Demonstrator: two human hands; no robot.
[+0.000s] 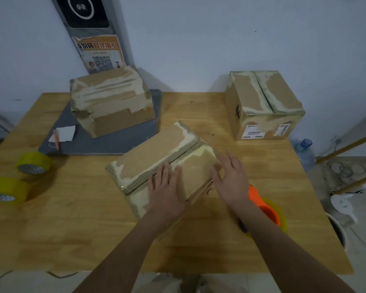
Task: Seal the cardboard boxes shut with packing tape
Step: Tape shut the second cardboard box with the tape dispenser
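Note:
A flat cardboard box (156, 157) lies turned at an angle in the middle of the wooden table (72, 229), its top flaps closed along a central seam with old torn tape marks. My left hand (166, 193) presses flat on the near flap with straight fingers. My right hand (232, 176) rests with straight fingers on the box's right edge. An orange tape dispenser with a yellow tape roll (270, 212) sits on the table just behind my right forearm, partly hidden by it.
Two yellow tape rolls (33, 162) (6, 188) lie at the table's left edge. A worn box (112, 100) stands on a grey mat (114, 140) at back left, another box (264, 104) at back right. A water bottle (304, 151) stands beyond the right edge.

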